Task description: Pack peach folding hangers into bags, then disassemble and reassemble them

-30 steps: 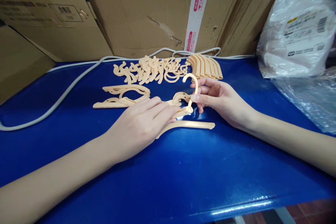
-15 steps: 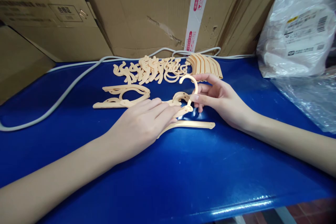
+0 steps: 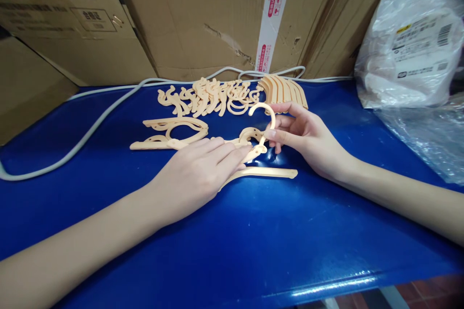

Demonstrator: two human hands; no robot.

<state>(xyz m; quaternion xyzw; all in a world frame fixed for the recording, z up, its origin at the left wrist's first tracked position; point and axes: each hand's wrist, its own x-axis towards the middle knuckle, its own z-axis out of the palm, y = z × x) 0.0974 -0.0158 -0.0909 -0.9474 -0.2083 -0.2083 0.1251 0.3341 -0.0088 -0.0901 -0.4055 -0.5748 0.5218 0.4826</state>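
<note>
Pinched between the thumb and fingers of my right hand (image 3: 295, 130) is a cream plastic hanger hook (image 3: 272, 118), its curve pointing up. The foot of the hook meets the end of a cream hanger arm (image 3: 253, 153). My left hand (image 3: 205, 166) lies over that arm with its fingers closed on it, hiding much of the piece. Just in front of my left fingers a loose curved hanger arm (image 3: 268, 172) rests on the blue tabletop (image 3: 253, 241). Behind my left hand lie folded hanger parts (image 3: 174, 133), partly covered by it.
A heap of small curved hanger pieces (image 3: 210, 96) lies at the back, beside a row of curved arms (image 3: 286, 91). A white cable (image 3: 108, 118) runs along the rear and left. Cardboard boxes (image 3: 203, 14) stand behind. A plastic-wrapped package (image 3: 409, 48) is at the right.
Both hands keep nearly the same hold on the hook and hanger arm. The whole view has shifted very slightly.
</note>
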